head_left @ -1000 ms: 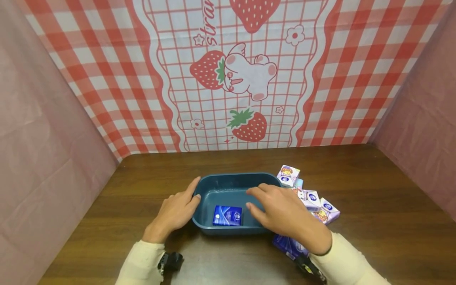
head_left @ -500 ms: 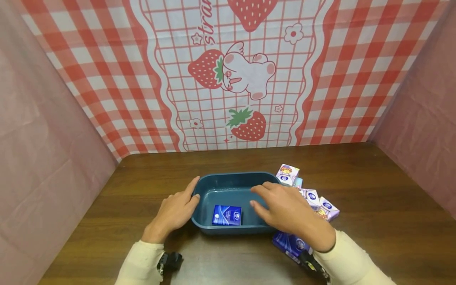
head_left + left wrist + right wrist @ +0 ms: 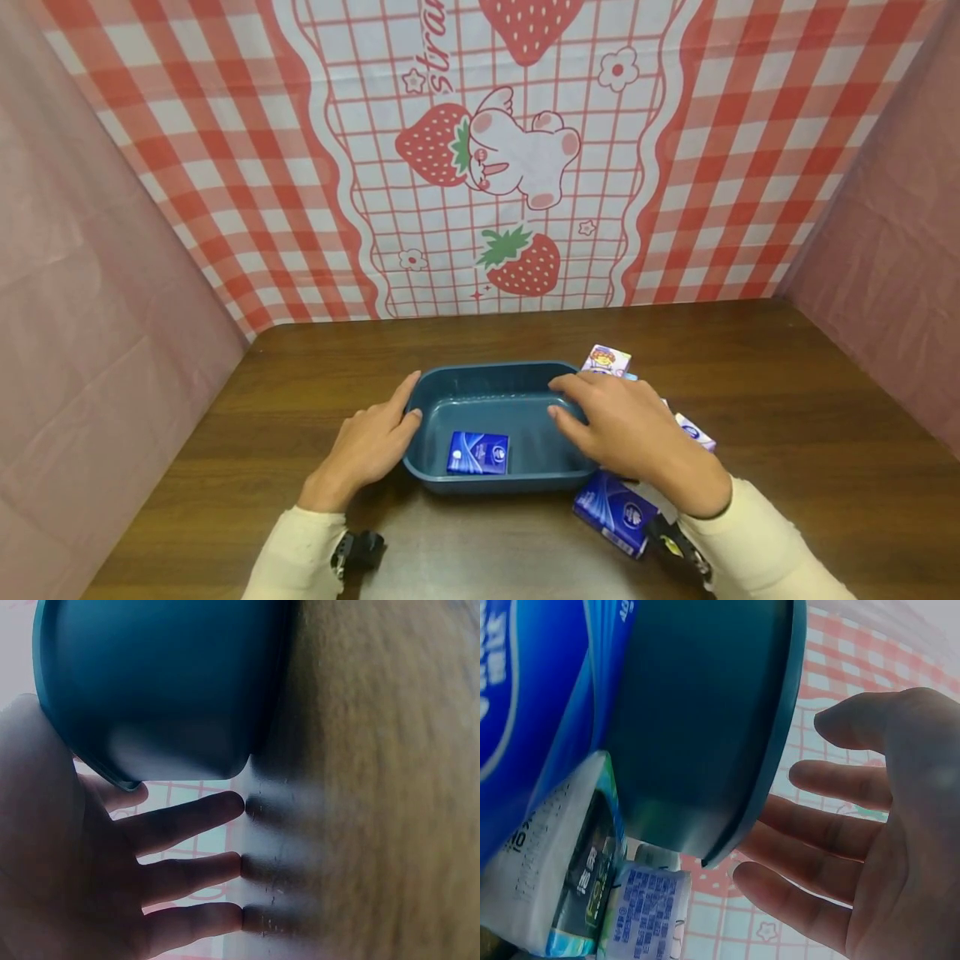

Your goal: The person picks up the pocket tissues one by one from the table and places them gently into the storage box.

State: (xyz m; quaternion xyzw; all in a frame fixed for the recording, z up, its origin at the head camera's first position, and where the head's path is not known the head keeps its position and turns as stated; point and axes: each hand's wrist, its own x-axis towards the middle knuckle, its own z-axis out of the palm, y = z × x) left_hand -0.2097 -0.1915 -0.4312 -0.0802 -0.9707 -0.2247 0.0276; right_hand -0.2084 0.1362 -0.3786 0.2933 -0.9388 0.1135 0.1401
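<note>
My left hand (image 3: 371, 437) rests at the left end of a dark teal plastic basin (image 3: 495, 482), thumb over the rim. In the left wrist view its fingers (image 3: 191, 821) stretch out straight and spread beside the basin wall, tips at the tabletop. A blue tissue pack (image 3: 478, 454) lies flat inside the basin near the front wall. My right hand (image 3: 637, 429) hovers over the basin's right end, holding nothing, fingers loosely bent and thumb apart. Beneath its wrist lies another blue tissue pack (image 3: 613, 512), outside the basin. The right hand partly hides the packs on that side.
Pale cartoon-printed tissue packs stick out past the right hand: one pack (image 3: 606, 359) behind, another pack (image 3: 694, 432) to the right. The brown wood-grain table (image 3: 300, 354) ends at a red-checked strawberry cloth (image 3: 517, 192). Pink cloth walls (image 3: 97, 300) stand at both sides.
My right hand has drawn back to the right from above the basin's inside, baring more of the blue pack in front and covering more pale packs. The left hand and basin stay put.
</note>
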